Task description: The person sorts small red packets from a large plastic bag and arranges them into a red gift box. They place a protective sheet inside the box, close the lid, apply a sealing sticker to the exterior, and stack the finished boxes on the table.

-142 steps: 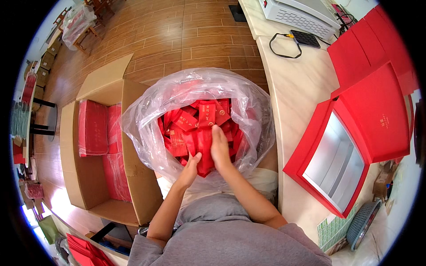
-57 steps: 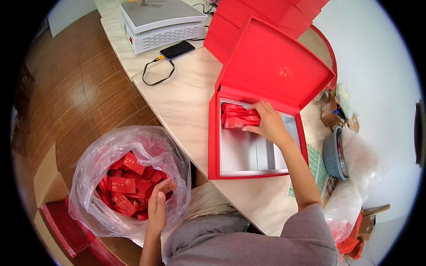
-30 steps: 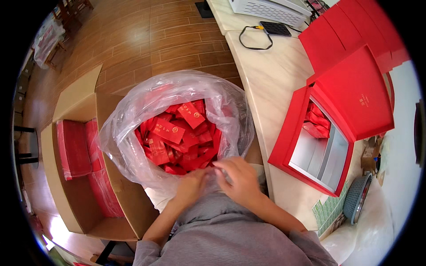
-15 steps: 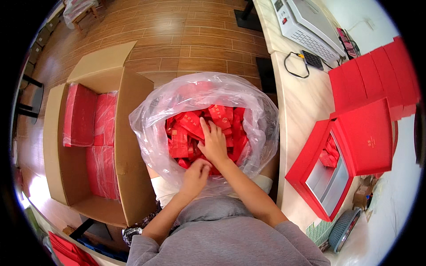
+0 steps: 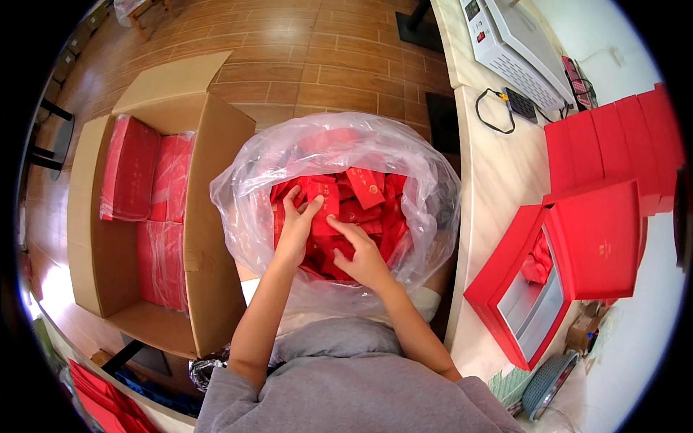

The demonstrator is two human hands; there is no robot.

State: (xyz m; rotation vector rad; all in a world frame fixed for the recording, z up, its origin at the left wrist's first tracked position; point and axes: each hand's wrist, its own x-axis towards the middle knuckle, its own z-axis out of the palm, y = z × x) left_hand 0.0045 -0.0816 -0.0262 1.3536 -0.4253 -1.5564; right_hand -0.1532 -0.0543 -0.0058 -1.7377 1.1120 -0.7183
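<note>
A large clear plastic bag (image 5: 242,191) stands open in front of me, filled with small red packets (image 5: 366,189). Inside its mouth, my left hand (image 5: 294,225) is open, thumb and forefinger apart beside an upright red packet (image 5: 323,193). The thumb lies against or just over that packet; I cannot tell whether it touches. My right hand (image 5: 363,258) is also open over the pile, with its forefinger stretched toward the same packet's lower end and its thumb apart. Neither hand visibly grips anything.
At left, an open cardboard box (image 5: 216,216) holds plastic-wrapped red boxes (image 5: 130,169). On the right-hand counter (image 5: 491,173) lies an open red gift box (image 5: 505,289) with red packets in one side. Stacked red boxes (image 5: 613,141) and a white machine (image 5: 516,54) stand farther back.
My left hand has moved forward from the bag's near edge into the packets and opened. My right hand has drawn back toward me. The packets on top have shifted.
</note>
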